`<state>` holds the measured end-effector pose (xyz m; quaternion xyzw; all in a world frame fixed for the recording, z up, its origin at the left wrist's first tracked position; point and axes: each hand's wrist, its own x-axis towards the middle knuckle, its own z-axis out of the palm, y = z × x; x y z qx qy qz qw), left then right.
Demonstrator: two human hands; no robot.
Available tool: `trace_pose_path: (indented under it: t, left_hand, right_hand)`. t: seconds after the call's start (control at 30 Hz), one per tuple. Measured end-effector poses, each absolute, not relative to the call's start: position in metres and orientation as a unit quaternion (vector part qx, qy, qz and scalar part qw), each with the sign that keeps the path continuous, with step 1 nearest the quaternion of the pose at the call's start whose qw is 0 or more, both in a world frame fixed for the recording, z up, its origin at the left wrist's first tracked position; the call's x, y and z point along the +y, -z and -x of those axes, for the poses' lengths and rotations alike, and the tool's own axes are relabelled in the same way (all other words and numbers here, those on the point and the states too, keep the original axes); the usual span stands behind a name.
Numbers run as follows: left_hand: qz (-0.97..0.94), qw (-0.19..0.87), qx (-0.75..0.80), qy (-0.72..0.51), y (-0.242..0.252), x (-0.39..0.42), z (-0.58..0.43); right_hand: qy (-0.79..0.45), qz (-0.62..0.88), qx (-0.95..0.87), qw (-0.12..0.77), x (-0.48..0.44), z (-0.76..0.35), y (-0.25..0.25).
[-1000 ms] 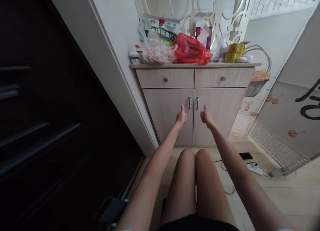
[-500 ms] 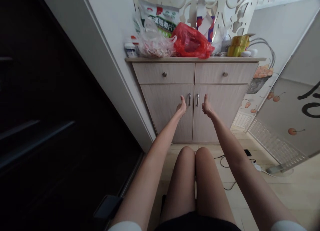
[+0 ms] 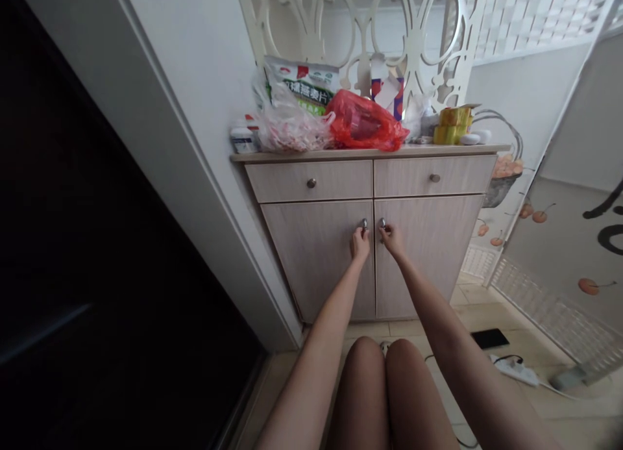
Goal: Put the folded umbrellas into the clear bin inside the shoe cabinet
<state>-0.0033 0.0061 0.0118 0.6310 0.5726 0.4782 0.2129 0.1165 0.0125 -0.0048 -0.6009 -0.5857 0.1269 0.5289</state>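
A pale wood-grain cabinet (image 3: 316, 262) stands in front of me, its two lower doors closed. My left hand (image 3: 360, 243) is closed on the metal handle (image 3: 364, 223) of the left door. On the right door, my right hand (image 3: 392, 239) grips the matching handle (image 3: 382, 223), its fingers wrapped over the lower part. Above the doors are two closed drawers with round knobs, the left knob (image 3: 311, 183) and the right knob (image 3: 435, 178).
On the cabinet top (image 3: 341, 154) sit a red plastic bag (image 3: 363, 122), a clear bag (image 3: 294, 128), an oatmeal packet (image 3: 311, 86) and yellow tape rolls (image 3: 452, 125). A phone (image 3: 489, 338) and a power strip (image 3: 516, 370) lie on the floor at right. A dark doorway is at left.
Both hands have gone from thumbs-up beside the handles to gripping them. The view has tilted up, so the cabinet appears lower.
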Motion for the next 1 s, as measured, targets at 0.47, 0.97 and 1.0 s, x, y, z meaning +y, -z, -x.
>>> trace_pose_path:
  t: [0.47,0.97,1.0]
  left_hand:
    - [-0.617,0.128,0.537,-0.561,0.023,-0.131,0.091]
    - [-0.563,0.012,0.612,-0.555,0.017,-0.224,0.217]
    - [-0.557,0.005,0.62,-0.553,0.016,-0.228,0.224]
  right_hand:
    - [0.008,0.629,-0.595,0.499,-0.164,-0.169,0.022]
    - [0.035,0.648,-0.594,0.476,-0.213,-0.188,0.013]
    - [0.034,0.65,-0.591,0.477,-0.221,-0.194,0.013]
